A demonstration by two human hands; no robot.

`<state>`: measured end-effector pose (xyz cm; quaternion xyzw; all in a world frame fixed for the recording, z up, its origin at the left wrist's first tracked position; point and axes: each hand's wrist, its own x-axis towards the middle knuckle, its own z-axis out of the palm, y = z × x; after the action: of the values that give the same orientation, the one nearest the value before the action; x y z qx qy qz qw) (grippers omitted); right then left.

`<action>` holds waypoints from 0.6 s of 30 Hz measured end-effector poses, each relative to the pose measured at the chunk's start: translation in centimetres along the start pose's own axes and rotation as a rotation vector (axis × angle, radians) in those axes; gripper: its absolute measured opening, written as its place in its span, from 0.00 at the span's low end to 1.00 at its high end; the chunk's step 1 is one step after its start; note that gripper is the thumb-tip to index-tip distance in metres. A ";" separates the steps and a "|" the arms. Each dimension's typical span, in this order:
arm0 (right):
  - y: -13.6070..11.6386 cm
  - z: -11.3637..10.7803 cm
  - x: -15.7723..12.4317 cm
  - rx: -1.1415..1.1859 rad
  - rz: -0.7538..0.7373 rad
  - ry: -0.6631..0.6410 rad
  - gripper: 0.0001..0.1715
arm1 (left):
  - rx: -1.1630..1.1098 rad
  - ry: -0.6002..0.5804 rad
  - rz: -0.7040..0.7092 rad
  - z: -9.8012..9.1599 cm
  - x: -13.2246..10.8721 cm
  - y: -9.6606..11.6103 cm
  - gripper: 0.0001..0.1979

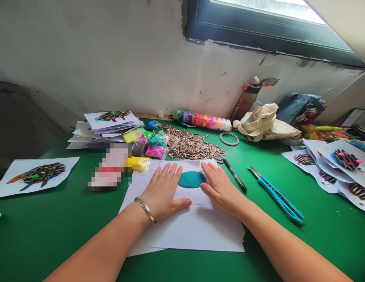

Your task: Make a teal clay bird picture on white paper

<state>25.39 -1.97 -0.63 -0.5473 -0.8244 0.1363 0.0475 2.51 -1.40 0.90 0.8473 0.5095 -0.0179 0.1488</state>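
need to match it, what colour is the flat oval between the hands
Teal blue; the flat oval shows best in the head view.

One camera gives the view. It is worn on the person's head, so it looks from above the near side of the table [67,231], forward and down. The two arms [107,250] come in at the bottom edge, quite close to the camera. The left hand [162,195] and the right hand [220,186] are near the middle, with the fingers [177,175] pointing mostly away from the camera. Farther back, the view reaches the wall [97,58] and, at the upper right, the lower part of a window [267,31].
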 end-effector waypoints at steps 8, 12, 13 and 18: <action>0.4 0.2 0.2 -0.020 -0.018 -0.001 0.39 | -0.071 -0.057 0.026 -1.7 -0.8 -0.9 0.42; 0.4 0.2 0.2 -0.061 -0.025 0.010 0.38 | -0.068 -0.085 0.029 -2.3 -1.3 -0.8 0.39; 0.5 0.2 0.2 -0.062 -0.022 0.005 0.38 | -0.067 -0.088 0.026 -2.4 -1.4 -0.8 0.39; 0.1 0.2 0.2 -0.102 -0.021 0.040 0.39 | -0.052 -0.099 0.033 -2.5 -1.4 -0.8 0.39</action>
<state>25.33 -1.85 -0.89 -0.5428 -0.8350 0.0826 0.0376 0.86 -1.56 3.32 0.8496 0.4878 -0.0442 0.1958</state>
